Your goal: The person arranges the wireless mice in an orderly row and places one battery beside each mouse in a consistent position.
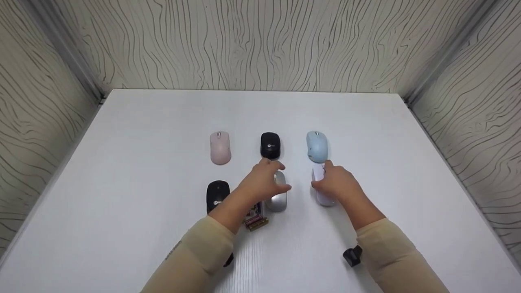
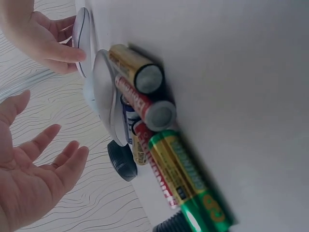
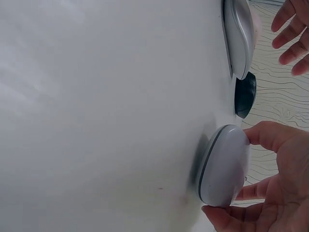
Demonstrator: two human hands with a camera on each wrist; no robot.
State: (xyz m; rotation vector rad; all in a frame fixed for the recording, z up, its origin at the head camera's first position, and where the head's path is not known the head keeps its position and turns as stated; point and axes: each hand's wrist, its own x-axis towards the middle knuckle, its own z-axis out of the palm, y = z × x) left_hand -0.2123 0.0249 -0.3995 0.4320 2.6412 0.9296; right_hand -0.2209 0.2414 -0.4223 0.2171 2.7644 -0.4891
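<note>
My right hand (image 1: 336,181) grips a white computer mouse (image 1: 324,199) by its sides, thumb on one side and fingers on the other. The right wrist view shows that white mouse (image 3: 224,166) at or just over the tabletop; whether it touches is unclear. Over a silver mouse (image 1: 279,202) hovers my left hand (image 1: 262,179), thumb and fingers spread apart. In the left wrist view, the left hand (image 2: 38,169) holds nothing and stands apart from the silver mouse (image 2: 106,92). Several batteries (image 1: 256,223) lie beside that mouse, partly hidden by the left forearm.
Behind the hands, a pink mouse (image 1: 220,148), a black mouse (image 1: 270,145) and a light blue mouse (image 1: 317,146) form a row. Another black mouse (image 1: 217,193) sits left of the batteries, partly covered by the left arm. Patterned walls (image 1: 244,44) enclose the white table (image 1: 142,162).
</note>
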